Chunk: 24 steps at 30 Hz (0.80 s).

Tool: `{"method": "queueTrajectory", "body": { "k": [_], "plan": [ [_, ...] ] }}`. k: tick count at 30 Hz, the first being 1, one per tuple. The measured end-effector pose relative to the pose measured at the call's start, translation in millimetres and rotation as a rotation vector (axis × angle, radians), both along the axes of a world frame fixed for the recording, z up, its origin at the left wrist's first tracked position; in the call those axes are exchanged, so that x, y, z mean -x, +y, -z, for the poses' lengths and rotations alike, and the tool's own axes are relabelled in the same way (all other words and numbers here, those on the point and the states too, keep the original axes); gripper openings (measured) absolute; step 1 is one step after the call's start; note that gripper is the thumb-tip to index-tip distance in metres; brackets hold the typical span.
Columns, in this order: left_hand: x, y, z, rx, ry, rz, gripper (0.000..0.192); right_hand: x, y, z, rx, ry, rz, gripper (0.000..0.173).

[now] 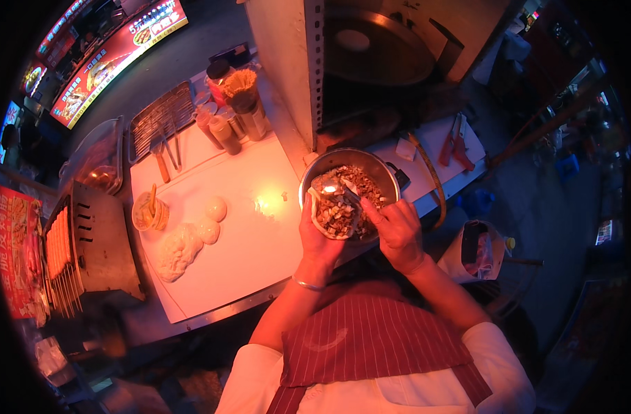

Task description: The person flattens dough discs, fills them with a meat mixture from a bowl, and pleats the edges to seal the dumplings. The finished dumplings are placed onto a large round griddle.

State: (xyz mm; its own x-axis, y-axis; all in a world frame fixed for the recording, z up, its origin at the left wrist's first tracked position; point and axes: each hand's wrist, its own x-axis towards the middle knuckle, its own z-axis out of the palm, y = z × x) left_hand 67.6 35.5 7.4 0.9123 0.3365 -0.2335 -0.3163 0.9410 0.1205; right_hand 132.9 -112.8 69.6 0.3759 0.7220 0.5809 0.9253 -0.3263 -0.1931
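My left hand [319,238] cups a round sheet of dough [320,227] heaped with chopped filling [336,213]. Over the filling is the shiny bowl of a metal spoon [330,185], its handle gripped by my right hand [400,227]. Both hands are at the near side of a steel bowl [307,173], which holds more of the same chopped mix [370,183]. To the left, a lump of dough [178,253] and two small dough balls [215,209] lie on the white board [243,259].
A tub with a brush [150,215], squeeze bottles [225,135] and a wire rack tray [160,119] stand on the left. A sausage grill [98,238] borders the counter. Behind the steel bowl are a metal post [315,77] and a large round pan [383,52]. Red-handled scissors [455,147] lie right.
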Motion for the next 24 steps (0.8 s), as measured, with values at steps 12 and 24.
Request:
{"method": "queueTrajectory", "body": {
  "k": [12, 24],
  "plan": [
    [-2.4, 1.1, -0.5, 0.080, -0.078, -0.050, 0.050, 7.9, -16.8, 9.6, 0.067, -0.006, -0.031, 0.048],
    [0.2, 6.4, -15.4, 0.169, -0.068, -0.089, 0.050, -30.8, -35.4, 72.7, 0.191, 0.507, 0.357, 0.021]
  ]
}}
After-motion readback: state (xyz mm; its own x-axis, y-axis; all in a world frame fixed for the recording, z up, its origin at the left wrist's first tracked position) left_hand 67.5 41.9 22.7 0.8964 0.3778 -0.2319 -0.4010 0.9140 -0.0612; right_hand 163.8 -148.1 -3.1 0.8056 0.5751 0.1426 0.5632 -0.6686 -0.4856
